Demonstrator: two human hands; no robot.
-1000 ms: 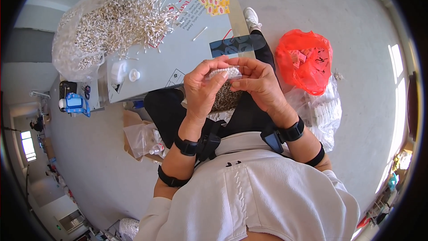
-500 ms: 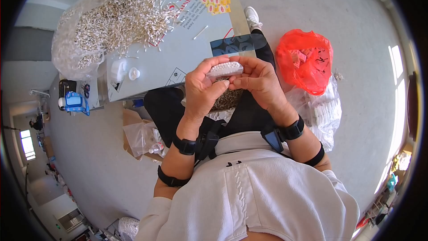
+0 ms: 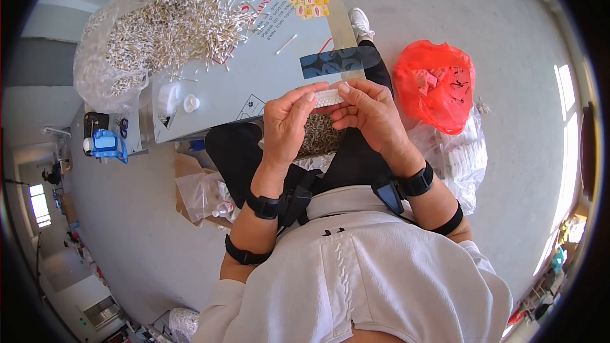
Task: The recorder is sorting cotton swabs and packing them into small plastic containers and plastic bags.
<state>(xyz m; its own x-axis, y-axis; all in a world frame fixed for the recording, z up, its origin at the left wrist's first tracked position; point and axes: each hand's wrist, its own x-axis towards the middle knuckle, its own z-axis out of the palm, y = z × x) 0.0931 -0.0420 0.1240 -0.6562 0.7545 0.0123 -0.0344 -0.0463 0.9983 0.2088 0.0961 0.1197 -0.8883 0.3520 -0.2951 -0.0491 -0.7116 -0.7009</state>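
Note:
A row of white cotton swab tips, a small bundle of cotton swabs (image 3: 329, 98), is held between my two hands over my lap. My left hand (image 3: 284, 126) pinches its left end with thumb and fingers. At the other end, my right hand (image 3: 375, 117) grips it with the thumb on top and the lower fingers curled. Whether a wrapper encloses the bundle, I cannot tell. Just below the hands, between my thighs, a container of loose cotton swabs (image 3: 319, 136) is partly hidden by them.
On the table (image 3: 222, 98) lie a clear bag spilling cotton swabs (image 3: 159, 38), a single swab (image 3: 286, 44), small yellow boxes (image 3: 307, 0), a dark patterned sheet (image 3: 330, 63) and a white lid (image 3: 190, 103). A red plastic bag (image 3: 438, 108) and a clear bag (image 3: 467, 159) stand right.
The bundle has turned and dropped slightly between my hands. My right thumb has moved up onto its top, and my left thumb has risen to its end.

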